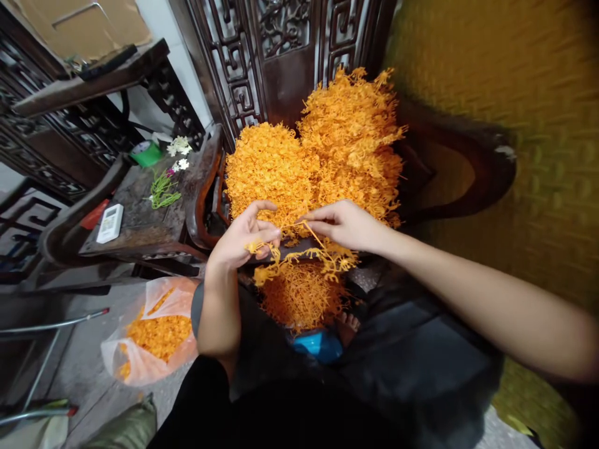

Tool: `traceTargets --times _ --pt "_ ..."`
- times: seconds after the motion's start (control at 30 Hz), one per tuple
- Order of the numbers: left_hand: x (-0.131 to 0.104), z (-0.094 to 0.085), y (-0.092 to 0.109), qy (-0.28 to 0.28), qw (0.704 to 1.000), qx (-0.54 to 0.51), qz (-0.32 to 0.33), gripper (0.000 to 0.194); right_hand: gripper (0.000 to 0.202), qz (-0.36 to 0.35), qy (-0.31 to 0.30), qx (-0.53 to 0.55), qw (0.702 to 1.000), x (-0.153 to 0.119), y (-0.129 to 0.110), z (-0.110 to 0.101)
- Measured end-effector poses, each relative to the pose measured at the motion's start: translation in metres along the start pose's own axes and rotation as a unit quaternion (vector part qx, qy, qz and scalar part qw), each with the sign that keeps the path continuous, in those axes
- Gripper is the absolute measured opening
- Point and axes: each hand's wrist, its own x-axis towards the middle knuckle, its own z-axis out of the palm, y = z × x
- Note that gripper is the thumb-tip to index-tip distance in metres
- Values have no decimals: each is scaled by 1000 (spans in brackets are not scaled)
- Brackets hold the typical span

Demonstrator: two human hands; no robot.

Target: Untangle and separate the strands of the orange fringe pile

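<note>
Before the carved dark wooden chair point(449, 168), heaped with frilly orange plastic flower clusters point(327, 149), both hands work one thin orange flower strand point(304, 246). Left hand point(246, 237) pinches its end; right hand point(346, 224) grips the other. A translucent plastic bag point(154, 337) lies on the floor.

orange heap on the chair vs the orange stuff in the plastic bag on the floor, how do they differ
The heap on the chair is far bigger and lies loose and uncovered, piled high against the carved chair back. The stuff in the plastic bag is a small amount, wrapped by the clear bag on the floor. Both are the same orange stringy material.
</note>
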Motion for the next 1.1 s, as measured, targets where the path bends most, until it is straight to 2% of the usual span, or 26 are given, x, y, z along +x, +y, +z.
traceTargets --times 0.1,0.2,0.3,0.37,0.43,0.53,0.6,0.67,0.73,0.8,0.9,1.0,1.07,1.1 --pt "7 3 -7 1 998 -54 19 33 40 31 -101 1 994 -2 6 -2" --pt "14 9 -15 8 1000 9 26 38 40 45 -111 100 988 -3 7 3" --pt "19 16 -19 62 986 132 79 45 36 42 -107 177 978 -3 5 8" --pt "22 21 -19 105 957 238 128 38 33 35 -113 167 979 -3 3 9" --pt "24 24 -17 126 916 346 163 24 35 52 -123 104 986 -2 2 8" --pt "25 25 -14 128 862 447 200 18 44 97 -159 -28 982 -2 2 6" --pt "25 25 -13 116 847 468 225 17 50 85 -185 -62 977 -3 2 6" --pt "27 25 -15 113 853 457 227 15 52 46 -211 -40 976 -4 1 8" --pt "30 26 -19 134 874 419 205 13 51 17 -224 -9 974 -6 1 10" --pt "35 28 -24 194 893 355 198 13 48 7 -224 5 975 -8 0 14" --pt "42 29 -28 281 908 214 225 15 41 12 -196 -5 981 -10 -3 18" --pt "46 28 -26 298 917 77 252 22 39 12 -107 -22 994 -9 -2 18" --pt "46 27 -23 283 924 9 256 27 51 26 -22 -19 999 -8 1 15" --pt "46 26 -22 268 930 -23 251 29 63 38 21 -5 999 -7 2 12"
